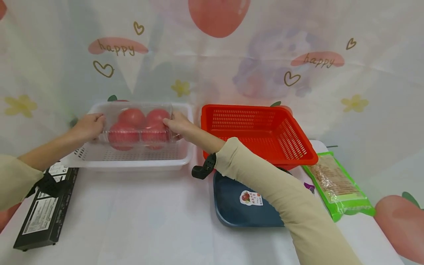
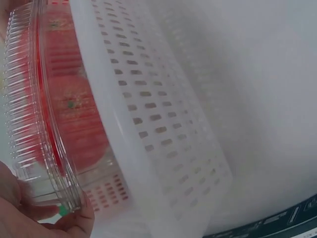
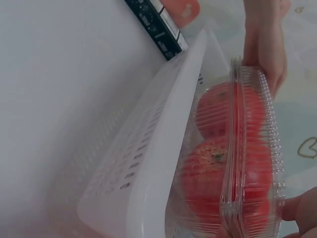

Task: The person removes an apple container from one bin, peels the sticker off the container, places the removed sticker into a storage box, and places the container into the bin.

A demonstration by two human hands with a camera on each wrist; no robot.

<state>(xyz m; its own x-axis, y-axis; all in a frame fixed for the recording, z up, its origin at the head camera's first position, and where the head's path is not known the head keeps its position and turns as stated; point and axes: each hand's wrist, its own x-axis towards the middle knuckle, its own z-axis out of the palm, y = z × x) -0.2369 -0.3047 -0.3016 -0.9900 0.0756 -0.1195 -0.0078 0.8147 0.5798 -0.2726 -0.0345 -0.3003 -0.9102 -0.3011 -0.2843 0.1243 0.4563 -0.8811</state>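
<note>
A clear plastic clamshell box [image 1: 138, 127] holding several red tomatoes [image 2: 77, 104] is between the two hands in the head view. My left hand [image 1: 89, 127] grips its left end, with thumb and fingers at the rim in the left wrist view. On the opposite end, my right hand [image 1: 179, 123] pinches the box, its thumb on the lid. The box overlaps the white perforated basket [image 1: 132, 163]; in both wrist views its lower part sits below the basket's rim. Much of the right hand's fingers is hidden by the box.
A red basket [image 1: 258, 143] stands right of the white one. Before it lies a dark blue lidded container [image 1: 245, 217], partly under the right sleeve. At far right is a green-edged food packet [image 1: 341, 184]; at left, a long black box [image 1: 43, 213]. A printed cloth hangs behind.
</note>
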